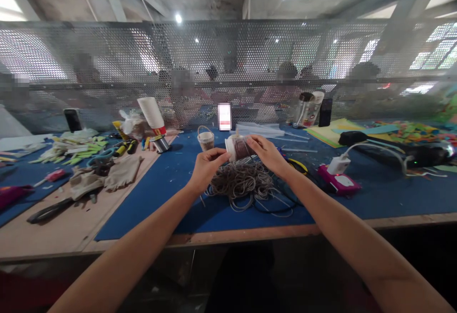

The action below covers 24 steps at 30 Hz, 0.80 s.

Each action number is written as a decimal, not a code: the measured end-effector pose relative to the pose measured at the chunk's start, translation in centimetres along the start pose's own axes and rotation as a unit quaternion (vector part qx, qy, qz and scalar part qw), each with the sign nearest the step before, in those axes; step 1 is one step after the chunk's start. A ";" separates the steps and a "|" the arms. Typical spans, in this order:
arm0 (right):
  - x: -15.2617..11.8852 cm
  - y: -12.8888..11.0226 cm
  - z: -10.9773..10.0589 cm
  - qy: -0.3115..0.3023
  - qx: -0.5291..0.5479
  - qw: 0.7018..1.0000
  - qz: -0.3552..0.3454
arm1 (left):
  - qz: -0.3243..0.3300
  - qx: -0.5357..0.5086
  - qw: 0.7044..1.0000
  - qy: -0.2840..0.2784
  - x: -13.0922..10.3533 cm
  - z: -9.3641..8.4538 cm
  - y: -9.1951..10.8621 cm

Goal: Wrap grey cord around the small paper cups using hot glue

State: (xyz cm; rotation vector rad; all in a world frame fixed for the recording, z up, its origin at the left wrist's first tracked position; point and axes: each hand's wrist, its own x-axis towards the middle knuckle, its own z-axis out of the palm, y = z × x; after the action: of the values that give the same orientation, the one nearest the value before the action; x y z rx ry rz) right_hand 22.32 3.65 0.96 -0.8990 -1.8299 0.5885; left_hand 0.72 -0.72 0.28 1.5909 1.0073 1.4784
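Note:
A paper cup [243, 148] with a white rim and a brown wrapped side lies tilted on its side between my hands, above the table. My right hand [267, 153] is closed around its brown end. At the white rim, my left hand [209, 163] pinches with thumb and fingers; whether a strand of cord is also in that pinch I cannot tell. Right below the cup is a loose heap of grey-brown cord [246, 184]. A small cup-shaped basket [206, 141] with a looped handle stands upright just beyond my left hand.
Behind lie clear plastic strips [260, 130] and a lit phone [224, 116]. To the left are stacked paper cups [150, 112], work gloves [123, 174] and scissors [102, 157]. A magenta power block [339, 180] with a white charger sits right. Perforated metal panels [228, 56] close off the back.

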 end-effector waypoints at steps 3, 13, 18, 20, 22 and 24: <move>-0.2 -0.6 -0.1 -0.003 0.028 1.000 -0.012 | -0.020 -0.061 0.998 0.012 0.1 0.0 -0.1; 0.2 0.2 -1.4 0.003 -0.061 0.998 -0.016 | -0.026 -0.061 0.997 0.035 0.5 -0.3 -0.9; 0.6 2.2 -5.5 0.078 -0.373 0.916 0.129 | -0.013 -0.031 0.998 0.054 0.5 -0.3 -0.7; 0.5 2.9 -6.6 0.003 -0.420 0.882 0.211 | -0.011 -0.024 0.998 0.056 0.5 -0.3 -0.7; 0.4 3.5 -7.2 -0.052 -0.444 0.857 0.257 | -0.009 -0.021 0.998 0.057 0.5 -0.3 -0.7; 0.4 3.9 -7.3 -0.073 -0.458 0.842 0.278 | -0.004 -0.020 0.998 0.056 0.6 -0.3 -0.8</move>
State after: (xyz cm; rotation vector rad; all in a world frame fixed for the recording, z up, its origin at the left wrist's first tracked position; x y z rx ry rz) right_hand 30.13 6.36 1.35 -2.1220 -1.9786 0.0634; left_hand 0.36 0.11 -0.17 1.4875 1.0401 1.5875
